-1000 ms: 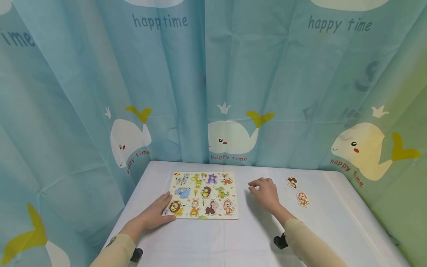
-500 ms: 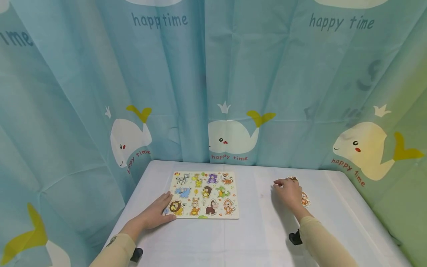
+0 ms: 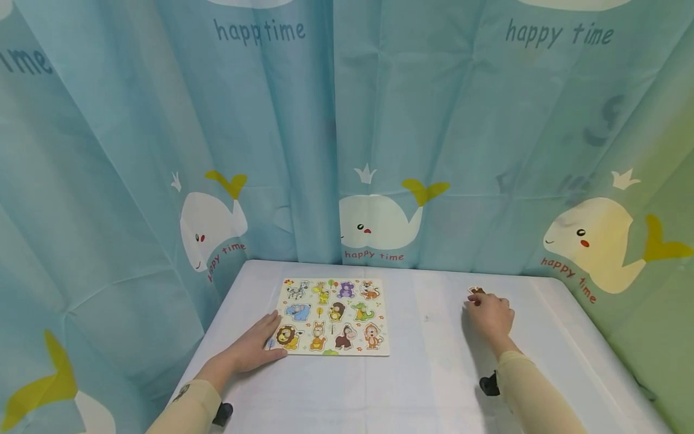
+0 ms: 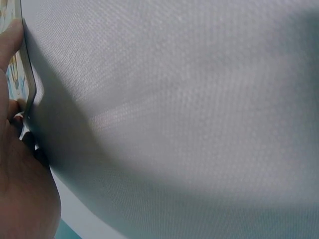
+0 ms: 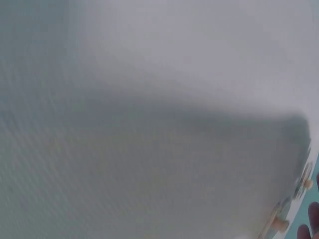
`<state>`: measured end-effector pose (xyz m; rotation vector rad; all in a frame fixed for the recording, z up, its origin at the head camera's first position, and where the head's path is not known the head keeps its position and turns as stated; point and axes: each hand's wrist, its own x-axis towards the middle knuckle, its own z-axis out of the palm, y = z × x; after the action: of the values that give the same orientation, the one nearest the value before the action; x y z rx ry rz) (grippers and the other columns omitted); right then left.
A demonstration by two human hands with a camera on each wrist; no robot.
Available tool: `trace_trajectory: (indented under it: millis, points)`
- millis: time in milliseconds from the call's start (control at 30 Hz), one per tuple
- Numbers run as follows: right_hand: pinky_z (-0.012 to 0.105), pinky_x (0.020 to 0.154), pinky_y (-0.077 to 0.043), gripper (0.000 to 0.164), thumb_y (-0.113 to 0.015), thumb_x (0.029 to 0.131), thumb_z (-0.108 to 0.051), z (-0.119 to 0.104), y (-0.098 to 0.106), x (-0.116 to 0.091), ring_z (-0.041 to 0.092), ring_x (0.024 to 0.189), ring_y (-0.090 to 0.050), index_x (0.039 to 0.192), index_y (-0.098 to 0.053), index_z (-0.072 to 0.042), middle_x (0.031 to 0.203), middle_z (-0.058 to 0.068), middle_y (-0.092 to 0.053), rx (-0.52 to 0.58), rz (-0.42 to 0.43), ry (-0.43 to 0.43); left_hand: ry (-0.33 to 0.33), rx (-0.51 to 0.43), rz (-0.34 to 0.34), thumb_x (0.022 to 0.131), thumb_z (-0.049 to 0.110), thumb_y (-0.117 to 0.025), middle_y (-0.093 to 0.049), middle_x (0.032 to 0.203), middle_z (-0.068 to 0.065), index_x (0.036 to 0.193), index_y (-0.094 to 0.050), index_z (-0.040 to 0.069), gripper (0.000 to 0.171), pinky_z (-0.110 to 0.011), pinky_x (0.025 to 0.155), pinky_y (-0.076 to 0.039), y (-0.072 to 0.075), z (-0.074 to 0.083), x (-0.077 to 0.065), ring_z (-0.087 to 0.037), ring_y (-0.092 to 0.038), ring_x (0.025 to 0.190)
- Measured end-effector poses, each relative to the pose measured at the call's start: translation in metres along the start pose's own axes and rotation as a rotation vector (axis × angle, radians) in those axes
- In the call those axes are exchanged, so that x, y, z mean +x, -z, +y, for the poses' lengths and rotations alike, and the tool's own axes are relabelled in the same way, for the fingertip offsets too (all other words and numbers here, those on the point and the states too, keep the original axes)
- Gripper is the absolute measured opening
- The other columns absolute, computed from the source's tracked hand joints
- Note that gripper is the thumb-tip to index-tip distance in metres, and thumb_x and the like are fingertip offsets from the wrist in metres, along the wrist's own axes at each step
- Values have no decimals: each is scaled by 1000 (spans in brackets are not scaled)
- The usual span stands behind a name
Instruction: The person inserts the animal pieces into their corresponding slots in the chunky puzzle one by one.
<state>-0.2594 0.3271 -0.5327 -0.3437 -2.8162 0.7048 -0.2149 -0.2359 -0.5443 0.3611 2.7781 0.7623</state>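
A flat puzzle board with colourful animal pictures lies left of the table's middle. At its lower left corner, my left hand rests with extended fingers along the edge, and in the left wrist view a finger touches the board's surface. My right hand is over the loose puzzle pieces on the right, thumb and fingertips close to a brown animal piece. In the right wrist view two pieces with small wooden knobs lie on the table, and the fingertips appear apart from them. The head view hides the second piece.
A white cloth covers the table. Behind it hangs a blue curtain with whale prints. Black wrist devices sit below both forearms.
My right hand has moved right from beside the board to over the loose pieces, covering the monkey piece. The left hand and board have stayed in place.
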Motion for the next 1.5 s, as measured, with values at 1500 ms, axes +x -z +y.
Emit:
trace_trajectory:
  millis: [1500]
  points:
    - [65, 90, -33, 39, -58, 101, -26, 15, -3, 27, 51, 108, -43, 113, -67, 10, 106, 32, -62, -8, -4, -259, 3, 6, 3, 90, 52, -74, -21, 169, -13, 161, -29, 5, 96, -57, 123, -22, -1, -1, 1, -38, -16, 155]
